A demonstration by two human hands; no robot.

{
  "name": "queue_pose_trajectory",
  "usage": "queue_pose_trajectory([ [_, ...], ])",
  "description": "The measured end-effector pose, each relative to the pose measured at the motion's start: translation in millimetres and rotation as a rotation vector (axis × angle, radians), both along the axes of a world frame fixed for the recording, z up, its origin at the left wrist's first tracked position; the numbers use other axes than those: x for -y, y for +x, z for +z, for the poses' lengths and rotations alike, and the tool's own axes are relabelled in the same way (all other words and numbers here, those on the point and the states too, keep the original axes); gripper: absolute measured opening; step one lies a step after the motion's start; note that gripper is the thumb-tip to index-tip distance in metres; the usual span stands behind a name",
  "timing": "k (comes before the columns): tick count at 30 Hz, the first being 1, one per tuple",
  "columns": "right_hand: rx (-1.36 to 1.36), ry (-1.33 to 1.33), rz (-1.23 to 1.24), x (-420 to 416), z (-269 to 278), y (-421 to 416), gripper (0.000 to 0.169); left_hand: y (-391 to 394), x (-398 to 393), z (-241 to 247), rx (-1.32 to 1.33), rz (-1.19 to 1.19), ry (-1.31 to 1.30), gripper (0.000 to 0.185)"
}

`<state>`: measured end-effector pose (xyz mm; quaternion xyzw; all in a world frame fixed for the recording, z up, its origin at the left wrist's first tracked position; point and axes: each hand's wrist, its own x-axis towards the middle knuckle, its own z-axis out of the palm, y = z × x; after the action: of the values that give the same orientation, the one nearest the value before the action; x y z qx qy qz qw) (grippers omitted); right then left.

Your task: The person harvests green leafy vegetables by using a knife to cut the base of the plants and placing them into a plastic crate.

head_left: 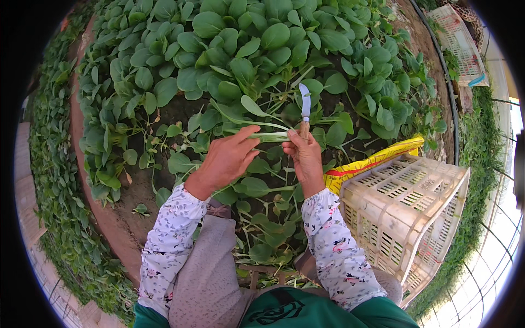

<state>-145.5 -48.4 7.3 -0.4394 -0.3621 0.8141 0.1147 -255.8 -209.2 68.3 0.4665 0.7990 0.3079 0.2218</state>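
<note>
My right hand [304, 158] grips the wooden handle of a small curved knife [305, 102], its blade pointing away from me. The thumb and fingertips of that hand also pinch the base of a leafy green plant [275, 137] with pale stalks. My left hand [225, 158] is at the plant's stalks, fingers bent around them. Both hands are above loose cut leaves [254, 186] lying on the soil. Beyond them stands a dense bed of leafy greens [242, 69].
A white plastic crate [393, 197] lies close to my right arm, with a yellow printed bag [369, 162] along its far side. A black hose [445, 78] runs along the bed's right edge. Another crate [459, 41] is at the upper right, beside patterned cloth.
</note>
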Motion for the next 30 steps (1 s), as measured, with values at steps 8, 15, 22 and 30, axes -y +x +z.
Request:
queue_pose_trajectory([
  [8,-0.052,-0.289,-0.067,25,1,20,0.018,15,-29,-28,-0.556,-0.235,-0.018,0.038],
  [15,0.298,0.414,0.371,15,-16,29,0.025,-4,-28,-25,-0.464,-0.205,-0.207,0.021],
  [22,0.248,0.725,0.359,20,-49,-13,0.036,-66,-42,-43,-0.666,-0.207,-0.482,0.021],
  [30,0.313,0.649,0.464,9,-79,-34,0.035,-64,-8,-67,-0.655,-0.029,-0.271,0.017],
])
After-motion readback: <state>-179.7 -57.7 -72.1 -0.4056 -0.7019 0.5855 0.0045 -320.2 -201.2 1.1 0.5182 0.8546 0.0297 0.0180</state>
